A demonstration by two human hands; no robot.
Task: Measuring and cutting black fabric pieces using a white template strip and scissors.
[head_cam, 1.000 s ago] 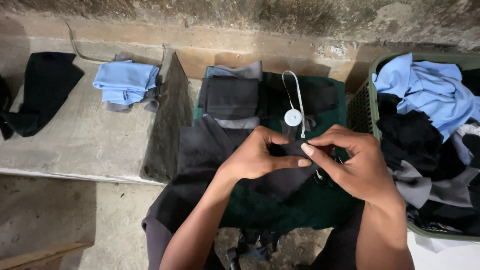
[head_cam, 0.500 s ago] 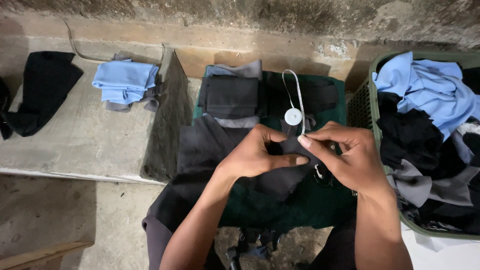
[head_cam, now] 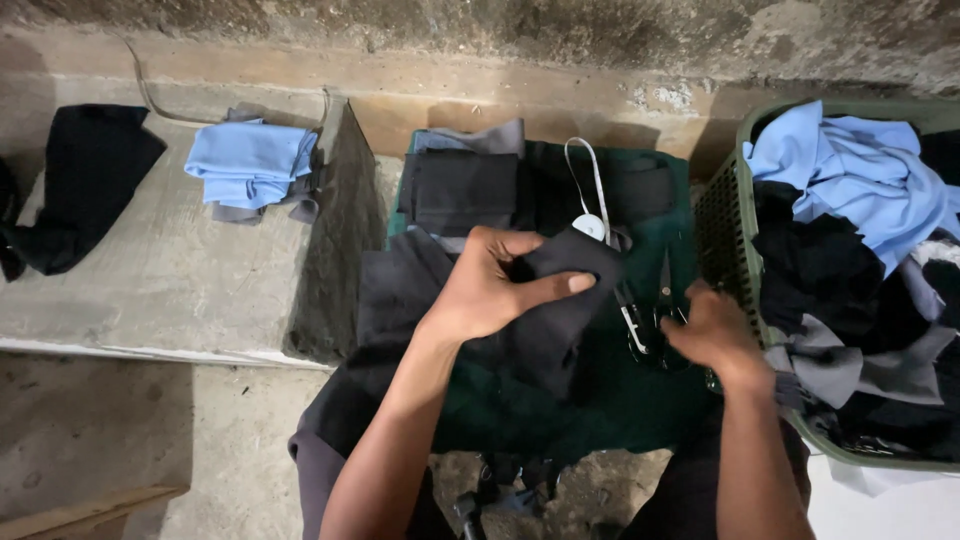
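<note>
My left hand (head_cam: 490,285) grips a dark grey piece of cloth (head_cam: 555,320), pinching its upper edge between thumb and fingers above a dark green cloth (head_cam: 590,400) spread on my lap. My right hand (head_cam: 710,330) is lower right of it, fingers curled down at a pair of black scissors (head_cam: 660,315) lying on the green cloth; whether it grips them I cannot tell. A white tape measure (head_cam: 590,205) with a round case lies just beyond the held cloth.
A green basket (head_cam: 725,225) full of blue, black and grey garments stands at the right. Folded dark pieces (head_cam: 460,190) lie ahead. On the concrete ledge sit a folded light blue stack (head_cam: 250,165) and a black garment (head_cam: 85,185).
My right hand let go of the dark cloth and moved right and down to the scissors. My left hand keeps the cloth, lifted slightly.
</note>
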